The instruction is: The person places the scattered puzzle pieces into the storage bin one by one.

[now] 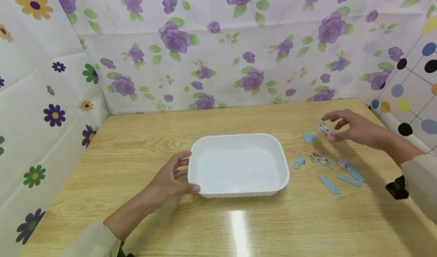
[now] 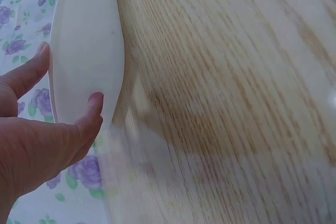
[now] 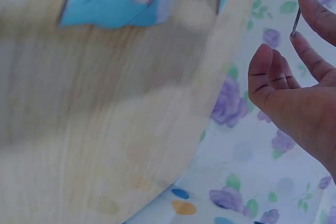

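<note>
A white rectangular plastic tray (image 1: 239, 166) sits on the wooden table, its inside bare. At its left end my left hand (image 1: 172, 177) holds it, thumb at the near corner and fingers spread along the outer wall. On the right, above the table, my right hand (image 1: 358, 130) pinches a flat puzzle piece (image 1: 323, 128), light blue with a multicoloured pattern, between thumb and index finger. Edge-on, that piece (image 3: 296, 22) is a thin line in the right wrist view. Below this hand lie a blue triangular piece (image 1: 309, 138) and a multicoloured piece (image 1: 322, 160).
More flat blue pieces lie right of the tray: a small one (image 1: 299, 162), a strip (image 1: 329, 185), another strip (image 1: 349, 180) and a longer one (image 1: 351, 170). Flower-patterned sheeting (image 1: 211, 59) stands behind the table (image 1: 153, 135); dotted sheeting (image 1: 416, 93) covers the right.
</note>
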`<state>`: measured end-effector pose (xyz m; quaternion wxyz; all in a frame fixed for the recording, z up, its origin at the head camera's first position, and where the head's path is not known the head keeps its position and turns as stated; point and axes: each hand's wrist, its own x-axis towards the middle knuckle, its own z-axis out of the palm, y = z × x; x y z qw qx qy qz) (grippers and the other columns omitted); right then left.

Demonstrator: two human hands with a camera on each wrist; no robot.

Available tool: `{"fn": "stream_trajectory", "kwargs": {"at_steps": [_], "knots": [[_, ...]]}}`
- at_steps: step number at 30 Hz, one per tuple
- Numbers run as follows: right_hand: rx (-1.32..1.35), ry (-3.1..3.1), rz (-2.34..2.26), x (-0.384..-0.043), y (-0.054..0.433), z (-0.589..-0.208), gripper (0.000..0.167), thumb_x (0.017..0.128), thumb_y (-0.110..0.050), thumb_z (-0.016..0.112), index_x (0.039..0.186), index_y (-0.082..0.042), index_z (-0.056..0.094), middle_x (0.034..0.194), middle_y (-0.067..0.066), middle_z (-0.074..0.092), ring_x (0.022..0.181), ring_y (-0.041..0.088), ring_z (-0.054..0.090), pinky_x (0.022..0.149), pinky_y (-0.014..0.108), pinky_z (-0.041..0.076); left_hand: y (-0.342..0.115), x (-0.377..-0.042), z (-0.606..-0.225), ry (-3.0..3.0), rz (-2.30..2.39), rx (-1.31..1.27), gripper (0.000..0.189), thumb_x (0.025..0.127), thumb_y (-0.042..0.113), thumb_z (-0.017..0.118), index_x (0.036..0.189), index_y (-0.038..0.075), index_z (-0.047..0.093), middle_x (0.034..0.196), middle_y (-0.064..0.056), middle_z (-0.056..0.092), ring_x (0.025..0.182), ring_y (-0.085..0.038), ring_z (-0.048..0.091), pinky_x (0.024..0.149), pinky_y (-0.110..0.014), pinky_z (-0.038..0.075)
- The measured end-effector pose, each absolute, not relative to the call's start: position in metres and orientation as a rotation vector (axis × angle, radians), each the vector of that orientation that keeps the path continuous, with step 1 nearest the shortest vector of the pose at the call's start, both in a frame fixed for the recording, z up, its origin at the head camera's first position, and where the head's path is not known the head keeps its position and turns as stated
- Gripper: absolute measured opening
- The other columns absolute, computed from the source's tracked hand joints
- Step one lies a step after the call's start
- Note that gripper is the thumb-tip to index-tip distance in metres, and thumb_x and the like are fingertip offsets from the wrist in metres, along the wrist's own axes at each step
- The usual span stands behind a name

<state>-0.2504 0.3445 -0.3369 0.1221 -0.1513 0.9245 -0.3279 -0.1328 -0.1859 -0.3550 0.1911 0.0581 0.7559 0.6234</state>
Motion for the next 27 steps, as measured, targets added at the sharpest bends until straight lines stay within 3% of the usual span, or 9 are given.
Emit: {"fn": "stream_trajectory", "kwargs": {"at_steps": [15, 22, 27], "knots": [[-0.519, 2.662, -0.966, -0.259, 0.301, -0.317, 0.065, 0.086, -0.031, 0.073, 0.141, -0.016, 0.042, 0.150, 0.014, 0.024, 0.122, 0.037, 0.041, 0.082, 0.050, 0.049, -0.187, -0.133, -0.357, 2.121, 1.756, 0.188, 0.101, 0.073, 0.011, 0.085, 0.150, 0.013, 0.020, 0.149, -0.016, 0.031, 0.135, -0.039, 0.037, 0.096, -0.045, 0.050], [-0.593, 2.638, -1.003, -0.265, 0.277, -0.310, 0.063, 0.086, -0.026, 0.074, 0.140, -0.015, 0.045, 0.144, 0.013, 0.037, 0.123, 0.037, 0.042, 0.083, 0.053, 0.050, -0.187, -0.132, -0.356, 2.134, 1.753, 0.170, 0.100, 0.072, 0.010, 0.084, 0.150, 0.014, 0.022, 0.148, -0.015, 0.032, 0.134, -0.038, 0.037, 0.097, -0.046, 0.049], [-0.629, 2.593, -1.038, -0.267, 0.259, -0.307, 0.063, 0.086, -0.027, 0.074, 0.140, -0.017, 0.044, 0.144, 0.009, 0.037, 0.124, 0.035, 0.042, 0.087, 0.051, 0.051, -0.187, -0.133, -0.357, 2.141, 1.750, 0.169, 0.100, 0.071, 0.010, 0.085, 0.149, 0.014, 0.023, 0.148, -0.015, 0.032, 0.134, -0.038, 0.038, 0.096, -0.045, 0.049]]}}
